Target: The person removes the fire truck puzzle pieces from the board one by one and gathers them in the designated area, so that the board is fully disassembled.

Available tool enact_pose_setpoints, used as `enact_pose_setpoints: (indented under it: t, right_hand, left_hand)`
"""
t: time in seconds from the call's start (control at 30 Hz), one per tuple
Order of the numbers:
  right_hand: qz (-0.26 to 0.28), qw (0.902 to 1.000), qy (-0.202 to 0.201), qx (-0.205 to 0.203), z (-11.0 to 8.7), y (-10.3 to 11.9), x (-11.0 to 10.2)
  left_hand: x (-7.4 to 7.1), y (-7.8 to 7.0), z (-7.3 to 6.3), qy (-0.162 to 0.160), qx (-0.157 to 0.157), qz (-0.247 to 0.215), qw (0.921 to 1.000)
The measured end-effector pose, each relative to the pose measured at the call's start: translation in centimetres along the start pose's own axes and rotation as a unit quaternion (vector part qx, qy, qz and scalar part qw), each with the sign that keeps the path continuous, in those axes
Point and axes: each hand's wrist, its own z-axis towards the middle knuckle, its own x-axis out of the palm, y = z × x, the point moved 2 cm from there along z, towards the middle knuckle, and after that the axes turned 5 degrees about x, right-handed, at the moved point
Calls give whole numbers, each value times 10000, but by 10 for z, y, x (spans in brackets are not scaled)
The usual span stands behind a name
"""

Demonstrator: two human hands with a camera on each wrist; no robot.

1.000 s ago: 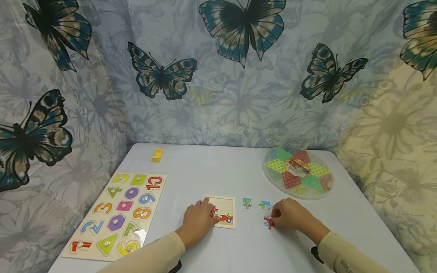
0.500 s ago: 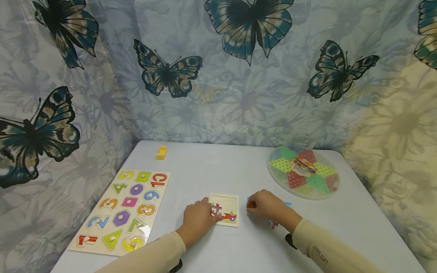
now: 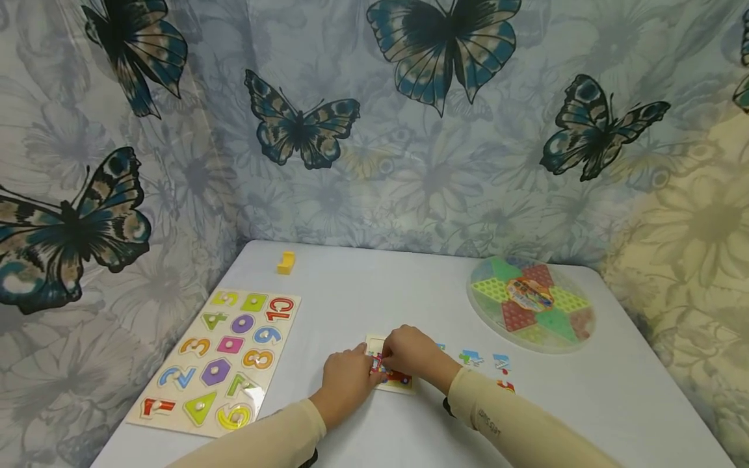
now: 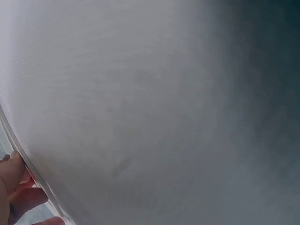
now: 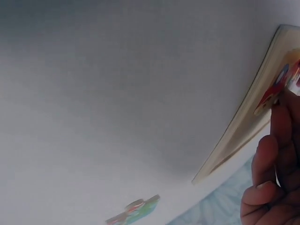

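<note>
A small square jigsaw puzzle board [image 3: 409, 388] with a pale wooden rim lies on the white table in the head view, partly covered by both hands. My left hand [image 3: 346, 382] holds its left side, fingers toward the far corner and thumb over the picture. My right hand [image 3: 409, 353] is over the board, thumb and fingertips together. In the right wrist view these fingers pinch a red and blue puzzle piece [image 5: 273, 93] just over the board. Loose puzzle pieces, among them a blue and green one [image 3: 470, 357] and a blue and white one [image 3: 501, 361], lie to the right.
A number and shape peg board [image 3: 251, 364] lies at the left. At the back right sits a round game board [image 3: 529, 304] with coloured triangles. A small yellow chair-shaped block [image 3: 286, 262] stands at the back left. Butterfly-patterned cloth hangs behind the table.
My right hand has moved left from among the loose pieces to over the puzzle board. My left hand stays at the board's left side. The head view has shifted slightly.
</note>
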Motion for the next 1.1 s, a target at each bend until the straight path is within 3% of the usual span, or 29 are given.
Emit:
enact_pose_setpoints:
  t: [0.23, 0.43, 0.7, 0.93, 1.1]
  right_hand:
    - [-149, 9999, 65, -54, 0, 2, 3]
    - [-41, 9997, -85, 207, -10, -3, -10]
    - [176, 9981, -173, 558, -43, -43, -32]
    - [397, 9977, 110, 532, -76, -76, -24]
    - [515, 9976, 179, 438, -90, -87, -15]
  left_hand:
    - [1, -1, -1, -11, 11, 59, 10000]
    - [1, -3, -3, 146, -16, 97, 9998]
    - [-3, -1, 3, 302, -81, 290, 9991]
    - [-2, -4, 3, 706, -87, 331, 9969]
    - [-2, -5, 4, 611, 45, 390, 9974]
